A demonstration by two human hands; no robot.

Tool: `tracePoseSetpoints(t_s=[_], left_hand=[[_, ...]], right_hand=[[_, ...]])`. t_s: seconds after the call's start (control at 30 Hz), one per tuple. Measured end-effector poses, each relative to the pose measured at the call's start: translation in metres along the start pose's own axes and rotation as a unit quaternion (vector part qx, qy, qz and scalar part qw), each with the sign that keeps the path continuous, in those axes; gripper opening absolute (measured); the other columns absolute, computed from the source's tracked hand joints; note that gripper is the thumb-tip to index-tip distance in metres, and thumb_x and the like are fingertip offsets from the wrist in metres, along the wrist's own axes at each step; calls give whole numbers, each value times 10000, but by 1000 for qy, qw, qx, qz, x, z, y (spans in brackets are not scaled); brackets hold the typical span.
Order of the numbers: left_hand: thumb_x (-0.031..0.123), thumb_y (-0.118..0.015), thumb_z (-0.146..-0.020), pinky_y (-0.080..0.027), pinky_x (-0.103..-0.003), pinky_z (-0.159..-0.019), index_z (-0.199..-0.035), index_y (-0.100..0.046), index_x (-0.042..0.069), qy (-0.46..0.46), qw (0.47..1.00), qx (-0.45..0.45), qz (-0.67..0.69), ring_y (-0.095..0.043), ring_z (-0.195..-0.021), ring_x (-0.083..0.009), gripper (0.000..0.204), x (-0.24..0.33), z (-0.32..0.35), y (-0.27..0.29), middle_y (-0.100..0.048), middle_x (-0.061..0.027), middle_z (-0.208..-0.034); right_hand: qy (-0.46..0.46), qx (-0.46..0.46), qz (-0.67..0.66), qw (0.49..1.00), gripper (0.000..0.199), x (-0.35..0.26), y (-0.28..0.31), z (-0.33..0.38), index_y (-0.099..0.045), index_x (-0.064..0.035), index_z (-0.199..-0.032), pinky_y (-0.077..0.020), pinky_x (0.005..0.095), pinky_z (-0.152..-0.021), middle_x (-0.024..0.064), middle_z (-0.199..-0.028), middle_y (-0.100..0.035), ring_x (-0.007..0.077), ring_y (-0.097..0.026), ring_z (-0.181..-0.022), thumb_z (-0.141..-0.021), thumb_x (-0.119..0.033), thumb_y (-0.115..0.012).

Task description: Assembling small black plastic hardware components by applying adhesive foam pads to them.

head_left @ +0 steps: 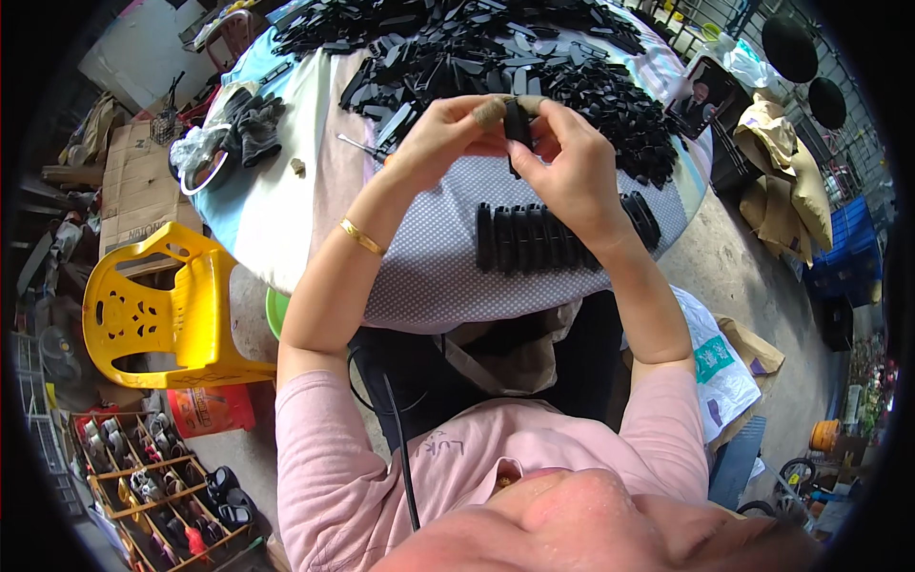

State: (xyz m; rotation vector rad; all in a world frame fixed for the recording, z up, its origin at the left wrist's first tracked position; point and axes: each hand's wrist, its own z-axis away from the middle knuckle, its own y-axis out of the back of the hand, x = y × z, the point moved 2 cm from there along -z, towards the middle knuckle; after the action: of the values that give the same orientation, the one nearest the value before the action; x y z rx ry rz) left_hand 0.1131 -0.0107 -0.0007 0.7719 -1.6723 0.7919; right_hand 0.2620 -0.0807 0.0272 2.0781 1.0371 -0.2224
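Observation:
Both hands are raised over the near part of a round cloth-covered table (410, 286). Between them stands a small, long black plastic piece (518, 129). My right hand (579, 167) pinches it from the right with thumb and fingers. From the other side, the closed fingers of my left hand (443, 138) grip it near its top. Tan covers wrap some fingertips. Just below my right hand, several similar black pieces (529, 238) stand side by side in a row, partly hidden by my right forearm. Beyond my hands spreads a large heap of loose black parts (448, 71).
A screwdriver-like tool (362, 148) lies left of my left hand. Dark gloves (255, 129) and a white-rimmed container (205, 172) sit at the table's left edge. A phone (705, 95) stands at the right edge. A yellow chair (176, 315) is at lower left.

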Motion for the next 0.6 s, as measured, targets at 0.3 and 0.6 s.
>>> tracePoseSetpoints(t_s=[0.3, 0.6], left_hand=[[325, -631, -813, -477, -311, -663, -966, -682, 88, -46, 754, 276, -594, -628, -757, -208, 287, 11, 0, 78, -652, -115, -865], [229, -726, -696, -448, -385, -814, -1013, -642, 91, 17, 700, 210, -682, -502, -1012, -315, 356, 4, 4, 60, -537, -141, -1019]], right_hand=[[-14, -258, 102, 961, 252, -56, -53, 23, -522, 25, -892, -519, 387, -576, 182, -714, -613, 315, -629, -618, -748, -173, -584], [9, -306, 166, 938, 292, -47, -60, 31, -592, -2, -858, -519, 344, -559, 140, -705, -629, 276, -643, -631, -814, -291, -593]])
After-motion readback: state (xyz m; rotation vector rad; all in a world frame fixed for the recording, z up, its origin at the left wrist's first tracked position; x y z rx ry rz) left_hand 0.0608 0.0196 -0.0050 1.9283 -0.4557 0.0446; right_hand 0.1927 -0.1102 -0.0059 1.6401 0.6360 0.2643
